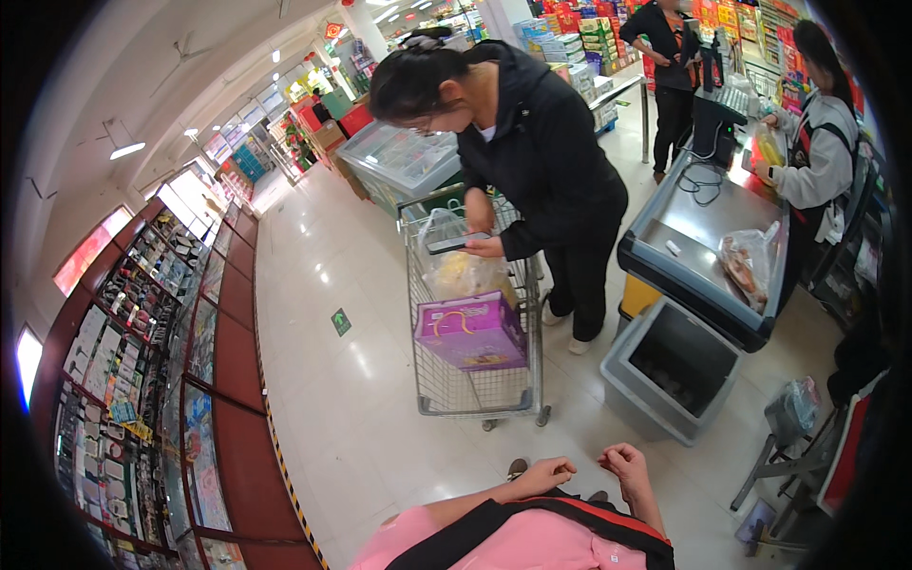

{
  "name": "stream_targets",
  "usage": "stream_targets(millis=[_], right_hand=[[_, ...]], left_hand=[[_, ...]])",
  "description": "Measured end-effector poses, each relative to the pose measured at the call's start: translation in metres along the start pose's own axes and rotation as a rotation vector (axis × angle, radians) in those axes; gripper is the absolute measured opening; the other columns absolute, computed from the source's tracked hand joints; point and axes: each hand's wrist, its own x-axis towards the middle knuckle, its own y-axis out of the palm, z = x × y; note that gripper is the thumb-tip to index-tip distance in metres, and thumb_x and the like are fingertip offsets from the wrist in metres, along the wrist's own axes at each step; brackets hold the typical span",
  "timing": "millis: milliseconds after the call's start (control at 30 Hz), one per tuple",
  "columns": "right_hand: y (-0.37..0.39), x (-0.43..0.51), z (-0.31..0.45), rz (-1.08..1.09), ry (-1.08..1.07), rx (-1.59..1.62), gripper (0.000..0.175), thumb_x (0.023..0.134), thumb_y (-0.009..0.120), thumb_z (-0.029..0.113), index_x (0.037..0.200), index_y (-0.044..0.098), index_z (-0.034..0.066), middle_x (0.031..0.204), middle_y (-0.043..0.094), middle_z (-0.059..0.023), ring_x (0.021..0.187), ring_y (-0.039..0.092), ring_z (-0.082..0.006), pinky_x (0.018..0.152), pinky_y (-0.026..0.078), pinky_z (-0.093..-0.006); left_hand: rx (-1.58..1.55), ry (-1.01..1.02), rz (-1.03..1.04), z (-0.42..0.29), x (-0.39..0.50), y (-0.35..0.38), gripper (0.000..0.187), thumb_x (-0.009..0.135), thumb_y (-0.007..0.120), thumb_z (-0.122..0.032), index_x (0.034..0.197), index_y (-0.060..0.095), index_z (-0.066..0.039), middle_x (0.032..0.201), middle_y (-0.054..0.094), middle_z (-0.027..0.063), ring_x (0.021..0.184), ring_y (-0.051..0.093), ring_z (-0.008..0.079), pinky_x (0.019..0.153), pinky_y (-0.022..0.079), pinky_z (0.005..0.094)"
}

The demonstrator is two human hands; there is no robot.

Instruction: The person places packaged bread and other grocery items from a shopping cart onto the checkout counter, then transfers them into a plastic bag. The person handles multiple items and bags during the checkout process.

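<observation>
Both my hands are raised in front of my pink top and dark apron [442, 538], a small gap between them. My left hand [545, 476] has its fingers curled in, and nothing shows in it. The fingers of my right hand [624, 462] are likewise bent closed, with no object visible. Beyond them stands a metal shopping cart [474, 399], touched by neither hand. It carries a purple gift box [470, 342] with a yellow handle and a filled clear plastic bag [467, 274]. A person in a black jacket [545, 149] leans over the cart, holding a smartphone [457, 244].
Ahead to the right is a grey plastic bin [673, 370] beside the checkout counter [687, 214], where a bagged food item [744, 267] lies. Another person [819, 153] handles goods there. Glass display cabinets [206, 406] line the left. A folding chair [844, 456] stands at right.
</observation>
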Motion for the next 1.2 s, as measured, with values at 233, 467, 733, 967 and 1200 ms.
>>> stream_targets(millis=[233, 467, 733, 967, 1200], right_hand=[[-0.069, -0.016, 0.033, -0.126, -0.147, 0.224, 0.014, 0.091, 0.061, 0.016, 0.084, 0.058, 0.005, 0.077, 0.062, -0.004, 0.074, 0.062, -0.0144, 0.074, 0.052, -0.0297], [-0.117, 0.007, 0.076, -0.191, -0.2, 0.201, 0.029, 0.096, 0.054, 0.029, 0.076, 0.052, 0.0074, 0.072, 0.058, -0.0046, 0.073, 0.06, -0.0165, 0.072, 0.05, -0.0304], [-0.194, 0.008, 0.126, -0.328, -0.245, 0.197, 0.027, 0.095, 0.056, 0.029, 0.079, 0.053, 0.0071, 0.075, 0.056, -0.0039, 0.075, 0.059, -0.0158, 0.074, 0.05, -0.0308], [-0.259, 0.034, 0.164, -0.243, -0.074, 0.115, 0.013, 0.091, 0.063, 0.019, 0.093, 0.059, 0.0074, 0.08, 0.06, -0.0023, 0.076, 0.06, -0.0136, 0.074, 0.051, -0.0297], [-0.353, 0.044, 0.22, -0.107, -0.083, 0.094, 0.012, 0.09, 0.064, 0.017, 0.094, 0.06, 0.0069, 0.081, 0.061, -0.0018, 0.075, 0.061, -0.0125, 0.075, 0.051, -0.0285]], left_hand=[[-0.006, 0.03, 0.088, -0.047, 0.057, 0.05, 0.018, 0.088, 0.058, -0.013, 0.101, 0.06, -0.001, 0.083, 0.064, 0.0056, 0.077, 0.058, 0.0124, 0.072, 0.048, 0.0277], [0.111, 0.008, 0.127, -0.069, 0.149, 0.066, 0.02, 0.088, 0.057, -0.014, 0.103, 0.061, -0.002, 0.09, 0.067, 0.0063, 0.086, 0.061, 0.0149, 0.079, 0.048, 0.0297], [0.075, 0.168, 0.123, -0.115, 0.238, 0.107, 0.015, 0.086, 0.056, -0.012, 0.095, 0.061, -0.002, 0.081, 0.064, 0.0073, 0.077, 0.061, 0.0155, 0.071, 0.049, 0.031], [-0.032, 0.099, -0.145, -0.119, 0.265, 0.145, 0.014, 0.082, 0.059, -0.011, 0.093, 0.062, -0.002, 0.077, 0.065, 0.0078, 0.071, 0.062, 0.016, 0.065, 0.049, 0.0321], [0.016, -0.025, -0.198, -0.157, 0.283, 0.224, 0.016, 0.088, 0.058, -0.014, 0.098, 0.062, -0.003, 0.085, 0.065, 0.0052, 0.08, 0.061, 0.0134, 0.072, 0.049, 0.0294]])
